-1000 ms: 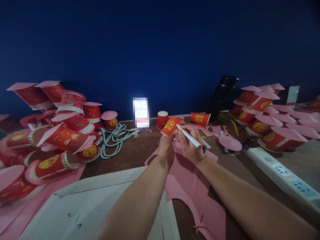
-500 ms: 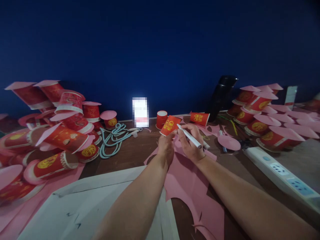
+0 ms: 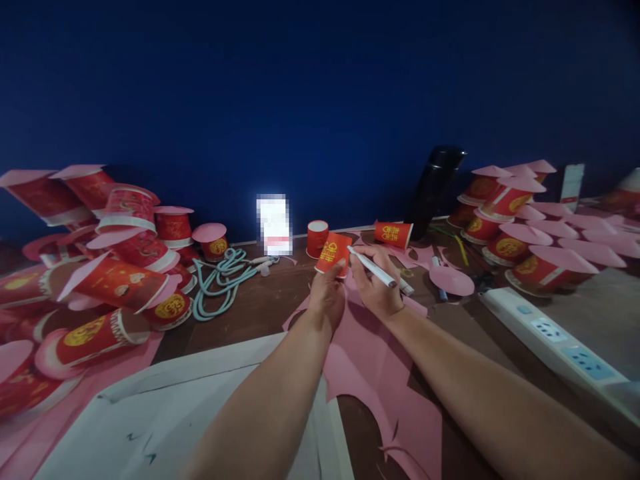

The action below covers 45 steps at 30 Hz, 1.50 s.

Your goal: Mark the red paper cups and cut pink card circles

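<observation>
A red paper cup (image 3: 333, 252) with gold characters is tilted in my left hand (image 3: 326, 297), whose thumb and fingers are closed around its lower side. My right hand (image 3: 376, 293) pinches a white marker (image 3: 375, 268) like a pen. The marker's tip is at the cup's right edge; whether it touches cannot be made out. Just behind stands another red paper cup (image 3: 317, 240), upright with its white mouth up. To the right a third red cup (image 3: 394, 234) lies on its side. Under my hands is a cut sheet of pink paper (image 3: 385, 373).
Red cups with pink paper discs are piled at left (image 3: 135, 250) and right (image 3: 537, 267). A pale blue cable (image 3: 215, 293), a blurred lit screen (image 3: 275, 223) and a black flask (image 3: 439, 187) stand or lie behind. White board (image 3: 200, 413) lies front left, a power strip (image 3: 545, 337) right.
The whole view has shifted slightly left. My left hand still holds the cup and my right hand the marker; the marker's tip stays by the cup's edge.
</observation>
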Each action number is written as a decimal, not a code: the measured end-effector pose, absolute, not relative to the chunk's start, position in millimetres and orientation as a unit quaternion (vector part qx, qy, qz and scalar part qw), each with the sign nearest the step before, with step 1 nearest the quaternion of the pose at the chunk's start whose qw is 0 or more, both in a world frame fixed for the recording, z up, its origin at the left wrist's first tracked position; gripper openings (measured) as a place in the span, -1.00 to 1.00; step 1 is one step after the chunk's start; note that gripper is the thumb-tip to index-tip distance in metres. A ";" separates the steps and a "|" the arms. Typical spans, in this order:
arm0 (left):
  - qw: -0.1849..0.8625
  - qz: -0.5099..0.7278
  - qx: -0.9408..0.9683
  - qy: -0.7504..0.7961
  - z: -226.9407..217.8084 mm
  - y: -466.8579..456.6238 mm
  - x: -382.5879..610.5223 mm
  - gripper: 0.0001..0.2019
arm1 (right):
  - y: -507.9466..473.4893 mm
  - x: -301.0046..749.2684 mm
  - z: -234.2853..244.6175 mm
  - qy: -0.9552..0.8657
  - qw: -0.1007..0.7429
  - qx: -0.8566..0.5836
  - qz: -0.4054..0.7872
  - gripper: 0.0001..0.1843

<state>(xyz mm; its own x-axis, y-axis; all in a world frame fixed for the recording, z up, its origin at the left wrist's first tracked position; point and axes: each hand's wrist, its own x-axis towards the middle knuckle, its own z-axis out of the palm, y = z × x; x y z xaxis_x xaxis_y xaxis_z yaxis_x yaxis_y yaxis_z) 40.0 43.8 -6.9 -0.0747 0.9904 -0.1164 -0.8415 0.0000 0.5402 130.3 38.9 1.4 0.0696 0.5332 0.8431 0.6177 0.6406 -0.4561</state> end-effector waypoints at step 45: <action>0.734 0.653 0.014 0.185 9.1 27.9 45.1 -0.80 | 36.1 137.3 -3.3 -0.665 0.603 -0.436 0.061 -0.74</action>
